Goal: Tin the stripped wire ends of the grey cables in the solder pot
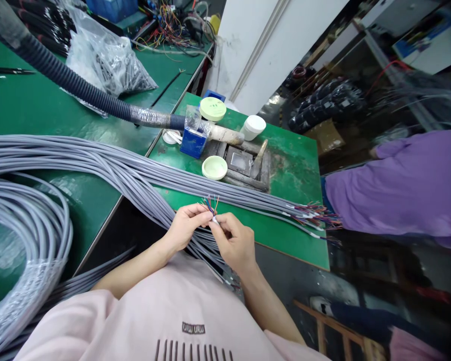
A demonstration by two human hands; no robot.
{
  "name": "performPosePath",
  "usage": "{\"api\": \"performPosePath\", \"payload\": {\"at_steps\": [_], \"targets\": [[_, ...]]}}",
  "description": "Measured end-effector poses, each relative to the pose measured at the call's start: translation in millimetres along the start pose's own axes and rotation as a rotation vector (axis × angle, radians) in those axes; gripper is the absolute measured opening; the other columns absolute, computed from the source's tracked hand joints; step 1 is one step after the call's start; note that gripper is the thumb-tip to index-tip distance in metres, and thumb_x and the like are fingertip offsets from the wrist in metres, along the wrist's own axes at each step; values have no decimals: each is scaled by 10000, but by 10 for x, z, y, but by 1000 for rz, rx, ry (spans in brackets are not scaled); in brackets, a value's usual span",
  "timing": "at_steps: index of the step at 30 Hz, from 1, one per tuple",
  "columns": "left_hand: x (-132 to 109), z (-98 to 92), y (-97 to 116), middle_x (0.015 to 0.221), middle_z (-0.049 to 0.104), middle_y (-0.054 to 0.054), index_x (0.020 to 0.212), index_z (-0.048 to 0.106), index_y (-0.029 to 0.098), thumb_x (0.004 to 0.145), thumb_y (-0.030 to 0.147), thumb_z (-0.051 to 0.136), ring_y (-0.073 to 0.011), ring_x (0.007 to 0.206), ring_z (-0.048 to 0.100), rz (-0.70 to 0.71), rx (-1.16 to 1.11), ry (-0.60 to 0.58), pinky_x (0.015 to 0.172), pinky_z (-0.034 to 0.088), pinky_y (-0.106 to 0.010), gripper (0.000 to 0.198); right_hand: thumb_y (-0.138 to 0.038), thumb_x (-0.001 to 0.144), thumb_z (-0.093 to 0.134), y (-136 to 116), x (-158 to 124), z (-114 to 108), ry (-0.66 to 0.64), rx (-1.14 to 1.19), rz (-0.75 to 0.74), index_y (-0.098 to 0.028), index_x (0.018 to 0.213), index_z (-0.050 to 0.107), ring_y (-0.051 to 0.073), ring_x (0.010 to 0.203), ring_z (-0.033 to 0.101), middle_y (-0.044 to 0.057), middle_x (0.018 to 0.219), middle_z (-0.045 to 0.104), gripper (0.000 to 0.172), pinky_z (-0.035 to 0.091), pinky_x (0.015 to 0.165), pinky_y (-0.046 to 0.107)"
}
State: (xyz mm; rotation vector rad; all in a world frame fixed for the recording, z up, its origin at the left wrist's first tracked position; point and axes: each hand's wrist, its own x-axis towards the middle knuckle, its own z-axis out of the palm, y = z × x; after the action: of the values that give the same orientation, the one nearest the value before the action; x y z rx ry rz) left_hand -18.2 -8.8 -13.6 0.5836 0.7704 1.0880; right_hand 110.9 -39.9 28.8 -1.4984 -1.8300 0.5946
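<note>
Close in front of my body, a multi-core cable end point(214, 219) is held between my two hands, its thin coloured wires point(209, 202) fanned out and pointing up. My left hand point(188, 224) pinches at the base of these wires with thumb and forefinger. Just below, my right hand point(236, 241) is closed on the cable end, fingers curled in. A thick bundle of grey cables point(173, 173) runs across the bench behind my hands, its stripped ends point(311, 215) hanging towards the right edge. More grey cables pass under my hands.
Beyond the bundle stands a solder pot point(241, 159) with a scraper-like tool point(258, 159) on it. A ribbed hose point(97, 98) ends over it. Around are a pale green tub point(214, 168), a white cup point(253, 127) and a coiled cable point(56, 220). A person in purple point(402, 185) stands right.
</note>
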Motion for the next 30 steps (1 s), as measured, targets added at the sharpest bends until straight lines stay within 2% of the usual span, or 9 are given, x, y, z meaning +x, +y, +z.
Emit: {"api": "performPosePath", "payload": {"at_steps": [13, 16, 22, 30], "targets": [[-1, 16, -2, 596, 591, 18, 660, 659, 147, 612, 360, 807, -67, 533, 477, 9, 33, 10, 559, 411, -209, 264, -306, 872, 547, 31, -9, 3, 1, -9, 12, -200, 749, 591, 85, 435, 372, -76, 481, 430, 168, 315, 479, 220], [-22, 26, 22, 562, 564, 39, 673, 635, 156, 634, 338, 796, -63, 513, 471, 56, 65, 21, 547, 416, -201, 246, -297, 866, 550, 47, -10, 13, 25, -24, 15, -200, 758, 578, 87, 431, 369, -78, 480, 425, 148, 314, 478, 223], [-55, 40, 63, 619, 586, 43, 736, 627, 171, 655, 335, 784, -55, 508, 466, 162, 81, 87, 527, 411, -195, 241, -315, 861, 557, 54, -3, 25, 20, -45, 24, -211, 754, 581, 93, 427, 379, -75, 473, 439, 151, 310, 475, 230], [-26, 23, 59, 551, 538, 52, 715, 630, 169, 684, 354, 762, -54, 481, 428, 135, 61, 99, 504, 376, -197, 230, -314, 864, 551, 47, 17, 35, 6, -45, 15, -216, 752, 567, 97, 418, 372, -77, 467, 418, 149, 300, 467, 236]]}}
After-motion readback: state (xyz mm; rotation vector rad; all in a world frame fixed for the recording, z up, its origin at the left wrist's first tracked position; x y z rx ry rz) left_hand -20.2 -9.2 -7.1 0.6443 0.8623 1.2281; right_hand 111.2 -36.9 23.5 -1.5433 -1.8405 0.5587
